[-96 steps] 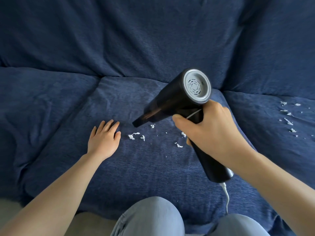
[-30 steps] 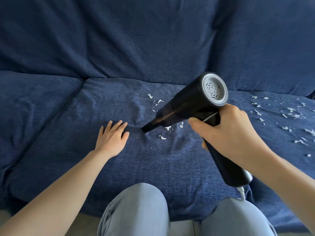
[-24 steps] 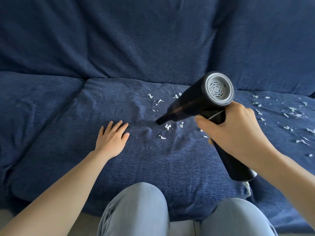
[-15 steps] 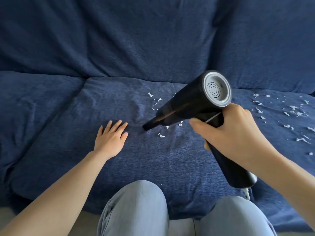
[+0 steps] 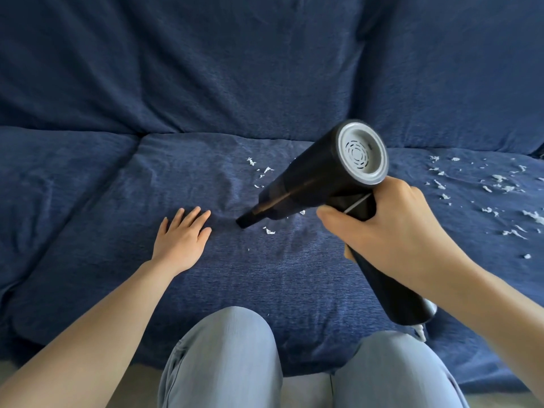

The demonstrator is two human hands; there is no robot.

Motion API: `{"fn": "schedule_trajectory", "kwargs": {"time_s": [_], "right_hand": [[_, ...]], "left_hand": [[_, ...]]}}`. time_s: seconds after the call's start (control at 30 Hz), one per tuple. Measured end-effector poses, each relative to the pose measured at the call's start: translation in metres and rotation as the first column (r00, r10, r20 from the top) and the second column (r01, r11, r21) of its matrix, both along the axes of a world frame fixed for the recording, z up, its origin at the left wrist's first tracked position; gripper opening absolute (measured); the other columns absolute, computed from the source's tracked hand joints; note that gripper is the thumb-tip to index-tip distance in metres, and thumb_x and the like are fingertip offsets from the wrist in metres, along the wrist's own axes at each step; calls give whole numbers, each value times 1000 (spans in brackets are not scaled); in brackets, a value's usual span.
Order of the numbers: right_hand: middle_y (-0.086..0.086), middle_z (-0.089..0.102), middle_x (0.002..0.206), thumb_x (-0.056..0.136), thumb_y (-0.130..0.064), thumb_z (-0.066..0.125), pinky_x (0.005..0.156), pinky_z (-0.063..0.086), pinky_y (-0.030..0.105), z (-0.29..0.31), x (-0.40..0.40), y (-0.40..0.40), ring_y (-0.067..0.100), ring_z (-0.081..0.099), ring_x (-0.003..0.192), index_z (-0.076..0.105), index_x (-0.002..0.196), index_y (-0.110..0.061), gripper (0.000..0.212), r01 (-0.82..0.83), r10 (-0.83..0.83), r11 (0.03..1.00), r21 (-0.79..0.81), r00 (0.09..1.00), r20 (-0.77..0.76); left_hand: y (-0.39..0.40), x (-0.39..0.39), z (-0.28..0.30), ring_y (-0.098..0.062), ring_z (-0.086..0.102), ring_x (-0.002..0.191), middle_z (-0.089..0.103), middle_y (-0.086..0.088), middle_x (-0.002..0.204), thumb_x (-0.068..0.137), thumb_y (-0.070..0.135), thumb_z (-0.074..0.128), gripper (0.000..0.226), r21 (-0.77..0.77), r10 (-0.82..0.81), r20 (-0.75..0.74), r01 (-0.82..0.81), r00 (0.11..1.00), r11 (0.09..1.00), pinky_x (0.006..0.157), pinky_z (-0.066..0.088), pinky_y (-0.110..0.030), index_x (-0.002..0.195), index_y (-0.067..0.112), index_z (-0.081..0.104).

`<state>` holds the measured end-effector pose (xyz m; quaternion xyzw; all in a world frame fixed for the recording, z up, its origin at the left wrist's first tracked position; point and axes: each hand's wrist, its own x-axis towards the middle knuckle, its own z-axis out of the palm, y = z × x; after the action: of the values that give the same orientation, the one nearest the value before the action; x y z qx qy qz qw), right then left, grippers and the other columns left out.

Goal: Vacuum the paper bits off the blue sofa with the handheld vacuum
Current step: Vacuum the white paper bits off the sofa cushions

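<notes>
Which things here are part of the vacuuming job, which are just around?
Job:
- handheld vacuum, gripped by right hand
- paper bits near the nozzle, more on the right cushion
- blue sofa
- left hand, flat on the seat

Just around:
- person's knees in light trousers
- white cord at the vacuum's handle end

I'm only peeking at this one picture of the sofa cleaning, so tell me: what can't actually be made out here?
Head view only:
- Paper bits behind the vacuum: its black barrel covers part of the cushion.
- Right hand fingers: wrapped behind the handle, out of sight.
- White cord: disappears behind the right knee.
- Bits on the right cushion: cut off by the frame edge.
- Whether the nozzle touches the sofa.
</notes>
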<state>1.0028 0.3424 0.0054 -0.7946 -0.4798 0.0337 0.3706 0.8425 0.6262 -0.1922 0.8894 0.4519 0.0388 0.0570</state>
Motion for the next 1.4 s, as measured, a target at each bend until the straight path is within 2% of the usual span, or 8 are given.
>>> {"fn": "schedule_trajectory", "kwargs": {"time_s": [0.1, 0.33, 0.47, 0.53, 0.8, 1.0, 1.27, 1.4], "right_hand": [[-38, 61, 71, 68, -50, 58, 61, 45, 10, 3, -6, -6, 6, 61, 66, 49, 63, -24, 27, -38, 38, 999, -20, 999, 26], [-34, 63, 65, 66, -49, 60, 64, 46, 10, 7, -6, -28, 0, 62, 69, 50, 60, -22, 30, -61, 63, 996, -71, 997, 34], [-20, 65, 55, 68, -44, 60, 57, 45, 8, 11, 4, -35, 1, 59, 50, 50, 55, -20, 29, -29, 30, 997, -67, 999, 14], [-11, 64, 47, 69, -40, 61, 51, 43, 7, 11, 9, -38, 2, 58, 42, 53, 57, -19, 25, -17, 15, 998, -63, 999, -30], [-1, 65, 45, 74, -39, 63, 53, 42, 6, 7, 50, -28, 1, 60, 44, 58, 58, -15, 29, 54, -57, 998, -38, 996, -67], [-8, 64, 45, 77, -35, 67, 54, 40, 3, 11, 76, -25, -7, 60, 54, 56, 57, -15, 30, 100, -100, 995, -19, 995, -10], [-10, 66, 50, 70, -45, 60, 55, 42, 6, -5, 66, -17, 3, 63, 61, 55, 64, -21, 25, 56, -56, 998, -17, 998, -21], [-28, 63, 56, 71, -46, 61, 61, 44, 6, -9, 67, -7, 4, 62, 60, 51, 62, -26, 24, 29, -29, 1000, -13, 999, -18]], "left_hand": [[-1, 1, 1, -17, -1, 149, 5, 12, 161, 102, 44, 18, 51, -2, 8, -14, -8, 1000, 1000, 120, 2, -44, 152, 36, 12], [-1, 6, -2, -18, 0, 149, 7, 12, 161, 102, 40, 17, 49, -7, 56, -2, -56, 998, 998, 120, 2, -46, 151, 37, 16], [-7, 19, -1, -24, 3, 148, 11, 9, 161, 101, 33, 19, 49, -14, 105, 36, -105, 994, 994, 119, 3, -49, 151, 33, 20], [-7, 21, -1, -26, 3, 148, 12, 9, 161, 102, 34, 18, 49, -16, 113, 41, -113, 993, 994, 119, 3, -50, 151, 33, 20], [-10, 52, 5, -24, 6, 148, 14, 8, 160, 101, 45, 20, 52, -11, 73, 29, -73, 997, 997, 120, 5, -49, 152, 33, 17], [-16, 63, 2, -28, 5, 148, 11, 9, 161, 100, 48, 21, 53, 4, 97, 17, -97, 995, 995, 119, 4, -51, 151, 35, 17], [-21, 62, 6, -28, 3, 148, 8, 8, 161, 101, 46, 21, 54, -38, 74, 0, -74, 997, 997, 119, 4, -50, 152, 32, 16], [-18, 62, 8, -29, 5, 148, 10, 8, 161, 101, 47, 22, 54, -36, 63, 10, -62, 998, 997, 119, 6, -50, 152, 31, 18]]}}
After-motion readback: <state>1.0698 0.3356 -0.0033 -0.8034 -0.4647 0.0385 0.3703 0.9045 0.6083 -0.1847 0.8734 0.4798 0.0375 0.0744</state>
